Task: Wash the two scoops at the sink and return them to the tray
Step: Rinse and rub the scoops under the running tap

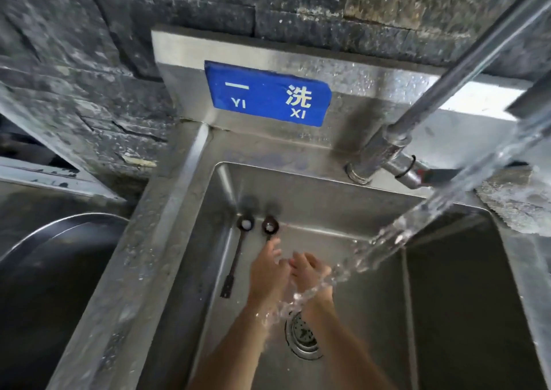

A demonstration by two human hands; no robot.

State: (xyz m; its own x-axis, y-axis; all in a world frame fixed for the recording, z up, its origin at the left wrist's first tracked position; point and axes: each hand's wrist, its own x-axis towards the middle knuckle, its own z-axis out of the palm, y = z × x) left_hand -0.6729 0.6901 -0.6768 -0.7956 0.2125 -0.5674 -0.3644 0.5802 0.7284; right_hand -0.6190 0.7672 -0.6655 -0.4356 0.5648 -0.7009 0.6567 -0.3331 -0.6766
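Two dark long-handled scoops lie side by side on the floor of the steel sink [372, 315], bowls toward the back wall. The left scoop [235, 255] shows in full. Of the right scoop [270, 227] only the bowl and the top of the handle show; the rest is hidden under my left hand [268, 267]. My left hand hovers over that handle with fingers spread, and no grip on it is visible. My right hand [308, 270] is close beside it, fingers loosely apart, holding nothing. Water from the tap [387, 148] streams onto my right wrist.
The drain strainer [302, 336] sits below my forearms. A blue sign [268, 94] is fixed to the steel backsplash. A large round metal basin [59, 240] stands to the left of the sink. A rough dark stone wall rises behind.
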